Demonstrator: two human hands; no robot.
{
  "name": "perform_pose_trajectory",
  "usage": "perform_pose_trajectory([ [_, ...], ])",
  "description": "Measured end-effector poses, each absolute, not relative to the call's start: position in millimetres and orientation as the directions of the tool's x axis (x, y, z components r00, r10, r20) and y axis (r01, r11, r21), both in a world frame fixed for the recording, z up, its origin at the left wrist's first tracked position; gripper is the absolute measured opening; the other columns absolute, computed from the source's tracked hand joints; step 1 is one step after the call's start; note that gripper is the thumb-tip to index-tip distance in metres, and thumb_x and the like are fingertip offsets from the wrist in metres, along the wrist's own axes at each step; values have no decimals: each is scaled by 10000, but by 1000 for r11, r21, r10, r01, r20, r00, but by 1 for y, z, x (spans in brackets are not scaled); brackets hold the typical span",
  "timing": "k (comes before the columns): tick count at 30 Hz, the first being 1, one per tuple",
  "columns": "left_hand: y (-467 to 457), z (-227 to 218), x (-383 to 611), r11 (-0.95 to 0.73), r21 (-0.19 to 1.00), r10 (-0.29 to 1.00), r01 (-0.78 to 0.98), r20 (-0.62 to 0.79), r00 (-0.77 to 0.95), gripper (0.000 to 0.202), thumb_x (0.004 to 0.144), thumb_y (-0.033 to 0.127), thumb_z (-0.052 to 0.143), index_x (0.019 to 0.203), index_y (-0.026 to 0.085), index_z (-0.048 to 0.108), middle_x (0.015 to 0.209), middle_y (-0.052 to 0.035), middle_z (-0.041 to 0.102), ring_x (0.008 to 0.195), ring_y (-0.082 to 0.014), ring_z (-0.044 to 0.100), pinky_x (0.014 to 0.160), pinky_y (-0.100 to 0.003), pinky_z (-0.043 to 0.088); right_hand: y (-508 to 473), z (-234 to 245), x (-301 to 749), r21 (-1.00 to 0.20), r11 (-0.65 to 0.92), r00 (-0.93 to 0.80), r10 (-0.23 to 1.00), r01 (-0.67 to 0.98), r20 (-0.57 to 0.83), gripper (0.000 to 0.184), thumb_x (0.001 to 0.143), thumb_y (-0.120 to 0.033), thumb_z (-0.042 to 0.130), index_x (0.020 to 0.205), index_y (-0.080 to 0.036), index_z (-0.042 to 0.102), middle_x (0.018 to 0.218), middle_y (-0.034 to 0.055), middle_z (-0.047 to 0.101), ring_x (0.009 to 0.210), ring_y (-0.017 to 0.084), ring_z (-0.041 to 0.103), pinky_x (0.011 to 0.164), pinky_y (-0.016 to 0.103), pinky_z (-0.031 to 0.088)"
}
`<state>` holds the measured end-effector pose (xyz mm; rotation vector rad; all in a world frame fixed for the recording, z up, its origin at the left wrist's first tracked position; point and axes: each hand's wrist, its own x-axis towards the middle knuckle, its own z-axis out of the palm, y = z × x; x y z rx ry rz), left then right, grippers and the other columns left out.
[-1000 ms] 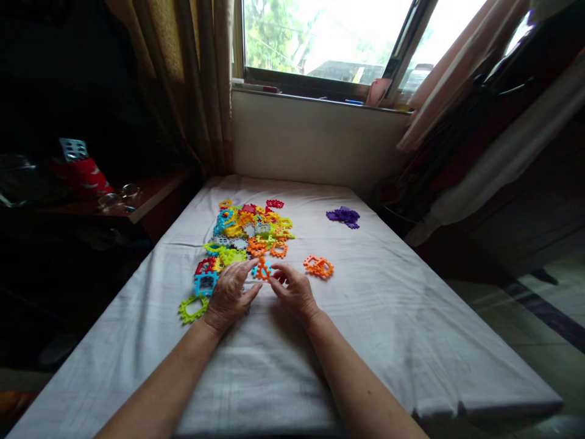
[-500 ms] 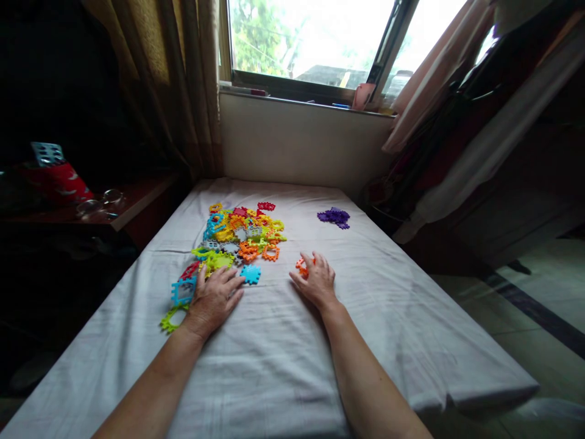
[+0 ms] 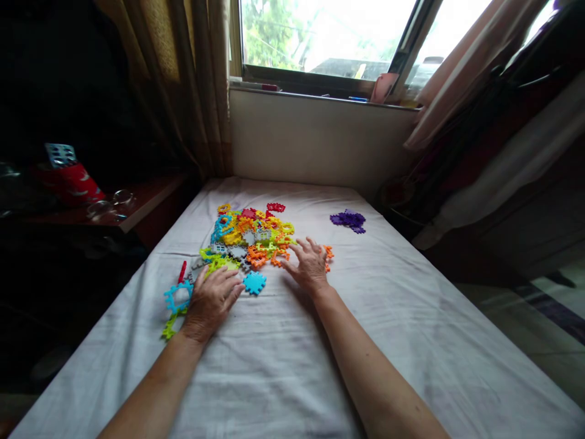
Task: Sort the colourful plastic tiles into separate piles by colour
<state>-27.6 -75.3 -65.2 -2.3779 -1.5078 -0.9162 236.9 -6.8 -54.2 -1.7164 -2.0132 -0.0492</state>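
Observation:
A heap of coloured plastic interlocking pieces point(image 3: 249, 235) lies on a white sheet point(image 3: 283, 353). My left hand point(image 3: 211, 300) rests flat on the sheet at the heap's near edge, fingers stretched out, beside a light blue piece point(image 3: 255, 282). My right hand point(image 3: 309, 263) hovers with fingers spread between the heap and a small group of orange pieces point(image 3: 328, 253), which it partly hides. It holds nothing. A blue ring piece point(image 3: 177, 296) and a green one point(image 3: 169, 327) lie left of my left hand.
A small cluster of purple pieces point(image 3: 349, 219) lies apart at the far right. A window sill point(image 3: 320, 97) and curtains point(image 3: 192, 79) stand behind. A dark side table point(image 3: 114, 207) with glasses and a red item is at left. The sheet's right edge drops to the floor.
My right hand carried an orange piece to the orange group at right, let go, and now swings back toward the heap. My left hand drew back and lies flat.

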Motion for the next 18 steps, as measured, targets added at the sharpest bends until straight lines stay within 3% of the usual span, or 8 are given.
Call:
perform_pose_trajectory([
  [3, -79, -58, -30, -481, 175, 711, 859, 651, 265, 313, 965, 434, 477, 963, 256, 734, 1077, -45, 762, 1078, -234, 674, 1095, -487, 391, -12, -58, 223, -328, 288, -169, 923, 900, 345, 371, 881, -469, 647, 1193, -270, 676, 1256, 76, 687, 1296, 293, 457, 1100, 506, 215],
  [6, -84, -47, -38, -468, 202, 685, 860, 698, 209, 302, 954, 439, 491, 939, 252, 728, 1045, -41, 763, 1042, -220, 684, 1049, -430, 451, -13, -60, 222, -365, 305, -173, 920, 879, 352, 256, 880, -417, 654, 1077, -263, 707, 1152, 60, 723, 1202, 260, 518, 1076, 463, 235],
  [9, -85, -36, -57, -408, 226, 672, 885, 730, 124, 307, 946, 455, 493, 952, 241, 713, 1050, -59, 755, 1054, -246, 678, 1031, -453, 474, -8, -59, 235, -384, 255, -72, 900, 888, 430, 274, 862, -379, 671, 1108, -262, 700, 1179, 58, 704, 1180, 248, 522, 1058, 427, 251],
  [12, -80, -36, -82, -294, 278, 690, 914, 724, 2, 374, 938, 512, 469, 1018, 219, 686, 1133, -97, 724, 1081, -283, 666, 1011, -487, 492, -1, -60, 260, -405, 100, 114, 874, 909, 471, 324, 843, -385, 681, 1135, -245, 697, 1183, 83, 685, 1158, 265, 516, 1032, 418, 277],
  [15, -73, -46, -102, -155, 417, 775, 896, 614, -152, 511, 910, 618, 409, 1113, 220, 655, 1239, -116, 677, 1180, -319, 621, 1032, -509, 487, 4, -63, 285, -435, -74, 284, 851, 897, 442, 340, 817, -399, 700, 1108, -223, 709, 1130, 102, 685, 1113, 284, 518, 993, 422, 311],
  [18, -68, -57, -106, -19, 555, 863, 832, 429, -267, 557, 874, 664, 393, 1110, 239, 664, 1174, -91, 705, 1099, -311, 659, 955, -476, 542, 5, -66, 300, -452, -164, 370, 829, 877, 418, 357, 794, -425, 724, 1080, -211, 722, 1104, 120, 678, 1111, 303, 512, 972, 433, 329],
])
